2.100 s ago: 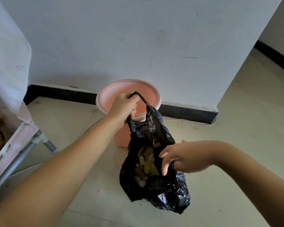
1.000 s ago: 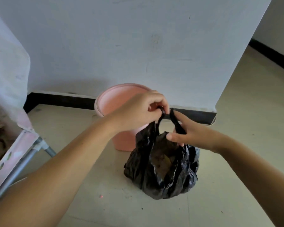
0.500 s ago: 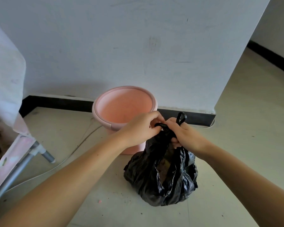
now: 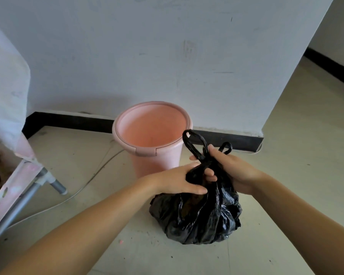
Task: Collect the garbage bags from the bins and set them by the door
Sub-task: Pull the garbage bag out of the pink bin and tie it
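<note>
Both hands, left (image 4: 174, 180) and right (image 4: 233, 171), are closed around the neck of the black garbage bag (image 4: 199, 217), which is rested on the floor (image 4: 99, 191) beside the pink bin (image 4: 153, 135).

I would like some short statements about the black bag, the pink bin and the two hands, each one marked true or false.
1. The black garbage bag rests on the floor. True.
2. The pink bin has a bag inside it. False: its inside shows bare pink.
3. Both the left hand and the right hand grip the bag's neck. True.
4. The bag's handle loops hang down below the hands. False: they stick up above the hands.
5. The bin lies tipped on its side. False: it stands upright by the wall.
</note>
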